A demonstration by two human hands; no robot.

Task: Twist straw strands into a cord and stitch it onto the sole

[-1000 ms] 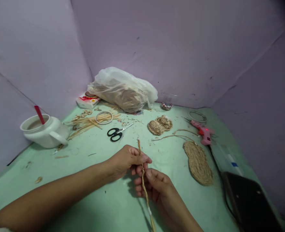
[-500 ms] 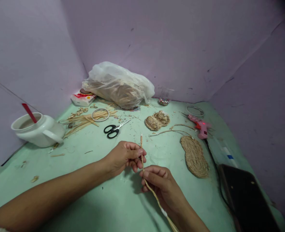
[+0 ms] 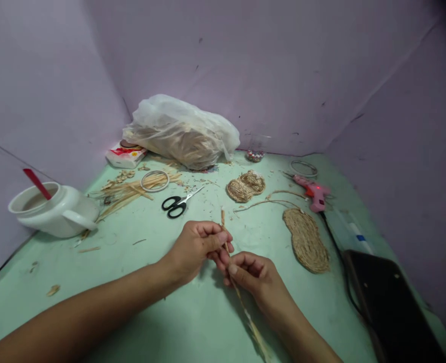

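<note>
The left hand (image 3: 208, 247) and right hand (image 3: 255, 275) both pinched the twisted cord (image 3: 241, 303), the left farther out. Its long axis ran through both grips: short tip just beyond the left hand, loose-stranded tail nearside of the right.

Slanting twisted tan cord (image 3: 241, 301), loose-stranded below

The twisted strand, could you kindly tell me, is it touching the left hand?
Touching: the head view shows the left hand pinching the twisted strand, which passes under its thumb with one end sticking out beyond.
</note>
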